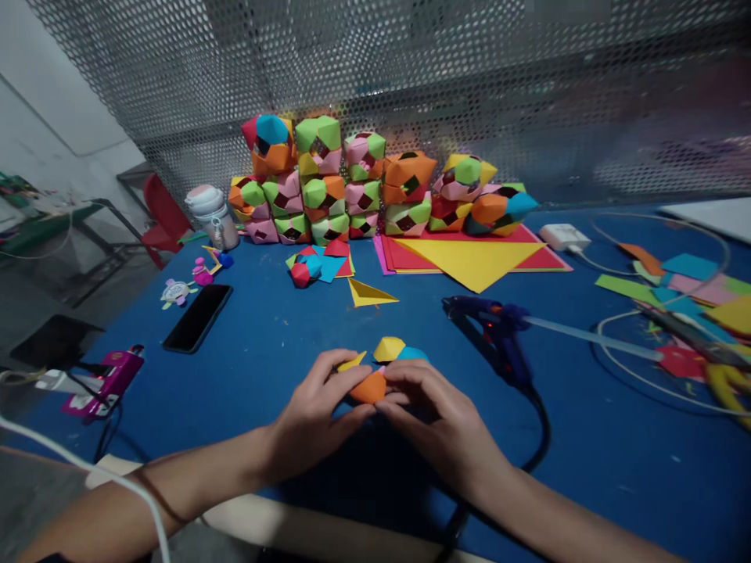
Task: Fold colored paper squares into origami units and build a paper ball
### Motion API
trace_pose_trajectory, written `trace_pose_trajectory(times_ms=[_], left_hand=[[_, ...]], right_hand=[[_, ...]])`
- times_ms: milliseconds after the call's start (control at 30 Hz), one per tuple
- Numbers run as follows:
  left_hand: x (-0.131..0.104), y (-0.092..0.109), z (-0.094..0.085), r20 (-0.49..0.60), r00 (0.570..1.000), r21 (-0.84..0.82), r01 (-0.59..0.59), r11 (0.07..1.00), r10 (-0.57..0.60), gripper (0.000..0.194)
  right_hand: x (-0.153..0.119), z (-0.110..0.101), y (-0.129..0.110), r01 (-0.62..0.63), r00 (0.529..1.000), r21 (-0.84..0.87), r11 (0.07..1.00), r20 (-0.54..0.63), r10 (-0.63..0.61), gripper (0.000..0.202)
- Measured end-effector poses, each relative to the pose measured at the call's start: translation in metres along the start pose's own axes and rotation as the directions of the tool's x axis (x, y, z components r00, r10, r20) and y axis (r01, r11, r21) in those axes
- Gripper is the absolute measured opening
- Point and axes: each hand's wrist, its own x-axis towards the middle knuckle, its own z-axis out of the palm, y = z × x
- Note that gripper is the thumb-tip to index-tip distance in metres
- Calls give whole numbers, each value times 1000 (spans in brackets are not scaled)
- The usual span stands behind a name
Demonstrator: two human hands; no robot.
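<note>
Close to the near edge of the surface, the left hand pinches an orange folded paper piece, and the right hand grips its other side. I'd judge it almost weightless and crisp, stiff along the creases yet easily dented on its puffed faces; the folded edges look the safest hold, touched gently.

Before us on the table, a paper piece sits between our left hand and right hand. Behind it stand stacked paper shapes, with a bottle to their left. A phone lies to our left, a glue gun to our right.
</note>
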Motion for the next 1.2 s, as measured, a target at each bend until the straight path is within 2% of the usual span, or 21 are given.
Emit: trace_pose_trajectory(times_ms=[167,267,367,433,567,667,800,933,1033,1200], left_hand=[[0,2,-1,-34,999,-69,8,998,-10,46],[2,4,-1,-61,984,-222,151,963,-168,44],[6,4,-1,-7,908,-482,364,797,-419,45],[10,3,-3,61,861,-599,437,671,-505,41],[16,2,-9,160,844,-647,481,592,-511,30],[14,3,-8,230,815,-695,520,497,-531,43],[11,7,1,311,787,-806,515,290,-533,66],[14,8,4,365,751,-841,519,151,-551,71],[16,9,2,399,729,-821,554,137,-557,72],[12,9,2,426,734,-780,594,197,-528,76]], right_hand=[[0,0,2,-20,1000,9,1000,2,20,16],[1,0,2,-30,1000,21,999,-7,30,16],[1,0,1,-26,999,28,999,-23,27,15],[1,0,0,-39,999,52,998,-33,41,15],[0,-1,-1,-80,996,123,989,-32,84,17],[1,-1,-2,-105,993,129,986,-36,110,18],[2,0,-2,-117,992,91,989,-40,121,19],[-1,0,2,-93,996,61,994,-5,93,19],[-2,-1,2,-53,998,22,998,20,53,19],[1,0,-2,-1,1000,-53,999,21,2,18]])
